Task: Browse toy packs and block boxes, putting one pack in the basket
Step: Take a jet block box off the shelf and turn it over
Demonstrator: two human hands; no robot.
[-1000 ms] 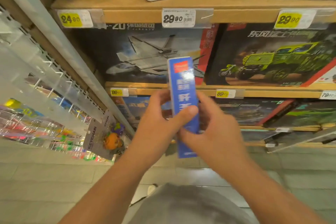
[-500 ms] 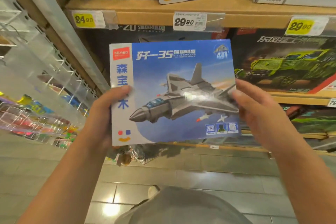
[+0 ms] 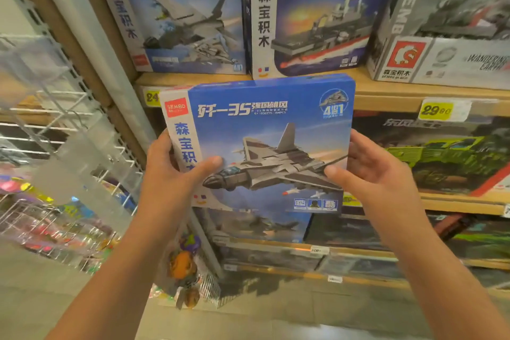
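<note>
A person holds a blue jet box (image 3: 265, 143) up in front of the toy shelves, in the middle of the view, with its front picture of a grey jet plane facing the camera. The left hand (image 3: 171, 174) grips the box at its 9 o'clock edge, with the thumb lying across the front and the other fingers hidden behind it. The right hand (image 3: 369, 171) is at the 3 o'clock edge, open and flat, with its thumb touching the front near the jet's wing; the fingers are spread along the side and do not curl around it. At 12 o'clock from the held box, a ship box (image 3: 309, 14) stands on the wooden shelf (image 3: 392, 88). At 11 o'clock there is another plane box (image 3: 176, 14). At 1 o'clock a grey box (image 3: 447, 25) stands on the same shelf. At 3 o'clock, behind the right hand, a box with a green truck (image 3: 452, 157) sits on the lower shelf, under a yellow price tag (image 3: 436, 110). At 9 o'clock a white wire rack (image 3: 69, 124) holds small bright toy packs (image 3: 41, 232), which are blurry. No basket can be seen.
</note>
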